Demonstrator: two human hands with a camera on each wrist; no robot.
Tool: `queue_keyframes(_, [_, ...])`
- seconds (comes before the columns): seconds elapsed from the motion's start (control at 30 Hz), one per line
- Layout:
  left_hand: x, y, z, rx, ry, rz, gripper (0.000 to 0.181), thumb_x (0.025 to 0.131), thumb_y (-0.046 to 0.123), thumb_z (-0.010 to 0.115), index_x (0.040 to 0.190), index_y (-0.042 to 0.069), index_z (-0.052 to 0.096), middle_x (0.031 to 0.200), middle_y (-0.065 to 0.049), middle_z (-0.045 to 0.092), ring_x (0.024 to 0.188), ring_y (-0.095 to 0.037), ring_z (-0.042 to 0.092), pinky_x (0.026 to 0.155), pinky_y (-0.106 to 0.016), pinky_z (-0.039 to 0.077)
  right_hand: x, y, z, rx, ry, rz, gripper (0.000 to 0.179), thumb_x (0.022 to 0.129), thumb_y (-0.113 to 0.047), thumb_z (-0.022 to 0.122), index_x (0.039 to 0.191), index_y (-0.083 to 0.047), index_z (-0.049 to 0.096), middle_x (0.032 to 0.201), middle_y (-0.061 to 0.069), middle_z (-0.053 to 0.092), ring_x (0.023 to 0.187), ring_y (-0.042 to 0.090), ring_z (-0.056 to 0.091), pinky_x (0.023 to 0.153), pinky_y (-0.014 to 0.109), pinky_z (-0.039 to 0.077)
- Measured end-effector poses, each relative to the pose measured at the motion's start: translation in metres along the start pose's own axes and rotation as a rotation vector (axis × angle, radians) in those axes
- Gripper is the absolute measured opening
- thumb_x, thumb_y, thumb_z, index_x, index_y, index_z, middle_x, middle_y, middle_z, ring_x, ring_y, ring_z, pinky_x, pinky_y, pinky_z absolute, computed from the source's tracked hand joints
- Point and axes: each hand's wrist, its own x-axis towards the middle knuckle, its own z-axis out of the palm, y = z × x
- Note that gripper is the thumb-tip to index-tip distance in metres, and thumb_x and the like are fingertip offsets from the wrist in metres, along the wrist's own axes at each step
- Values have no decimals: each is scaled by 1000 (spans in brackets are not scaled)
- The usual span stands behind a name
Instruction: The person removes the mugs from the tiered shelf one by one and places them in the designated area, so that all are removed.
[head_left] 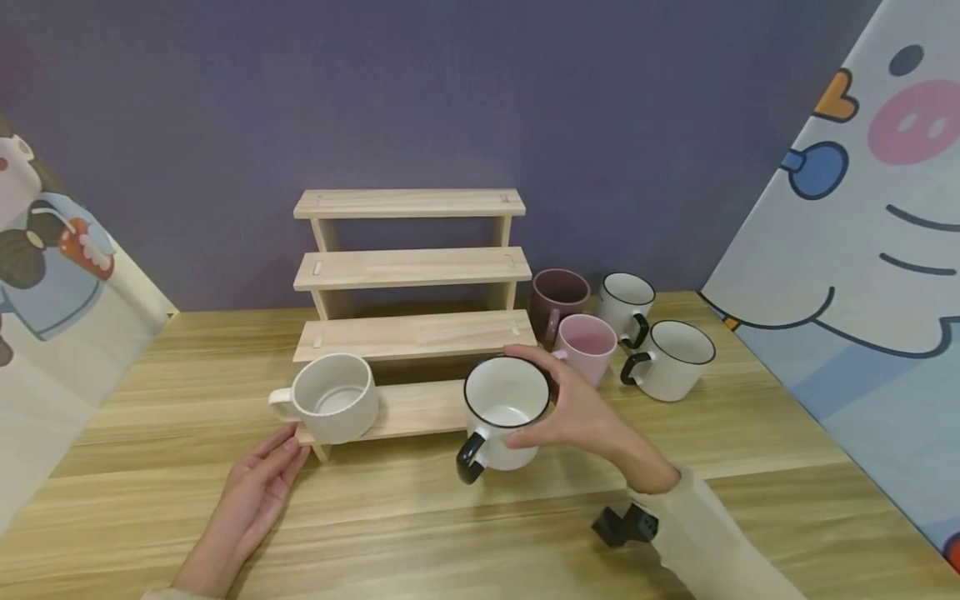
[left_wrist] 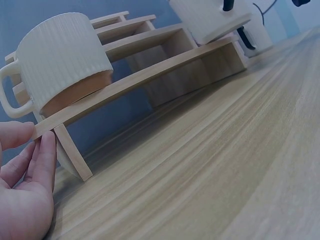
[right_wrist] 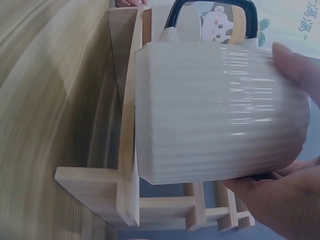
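My right hand [head_left: 573, 412] grips a white mug [head_left: 497, 454] with a black rim and black handle, thumb on the near side and fingers around the far side. The ribbed mug [right_wrist: 220, 115] is at the right end of the bottom step of a wooden tiered rack [head_left: 420, 407]; whether its base fully rests there I cannot tell. My left hand [head_left: 255, 492] pinches the left front corner of that step, thumb above and fingers below, as the left wrist view shows. Just above it, an all-white mug [head_left: 333, 404] stands on the step, handle to the left.
Right of the rack stand a dark maroon mug [head_left: 558, 292], a pink mug [head_left: 587, 346] and two white black-rimmed mugs, one behind [head_left: 622, 304] and one nearer [head_left: 671, 367]. A blue-grey wall [head_left: 420, 100] rises behind. Cartoon-printed panels flank the wooden table [head_left: 375, 533].
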Motion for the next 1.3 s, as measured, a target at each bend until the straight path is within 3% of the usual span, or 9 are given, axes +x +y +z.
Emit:
queue_keyframes(0.4, [0, 2, -1, -14, -26, 1, 41, 98, -13, 27, 117, -3, 62, 116, -14, 65, 110, -19, 64, 101, -22, 51, -15, -2, -19, 1, 46, 3, 92, 61, -3, 88, 140, -1, 40, 131, 18, 52, 114, 33, 51, 95, 37, 56])
queue_keyframes(0.8, [1, 1, -2, -23, -13, -2, 41, 98, -13, 27, 115, -4, 62, 115, -15, 65, 109, -20, 64, 100, -22, 52, -32, 2, -36, 14, 96, -35, 91, 62, 5, 85, 139, 6, 37, 135, 19, 46, 112, 16, 53, 94, 18, 54])
queue_keyframes(0.97, [1, 1, -3, -17, -8, -2, 41, 98, -13, 27, 115, -3, 63, 115, -14, 65, 108, -19, 64, 100, -22, 52, -41, 3, -45, 19, 125, -45, 89, 63, 7, 83, 139, 8, 36, 132, 17, 45, 109, 17, 54, 92, 16, 54])
queue_keyframes(1.3, [2, -1, -3, -30, -14, 4, 40, 98, -14, 27, 115, -4, 62, 115, -15, 64, 108, -20, 65, 100, -22, 52, -60, 5, -61, -32, 209, 28, 88, 65, 8, 82, 141, 1, 37, 128, 17, 45, 107, 18, 54, 90, 12, 52])
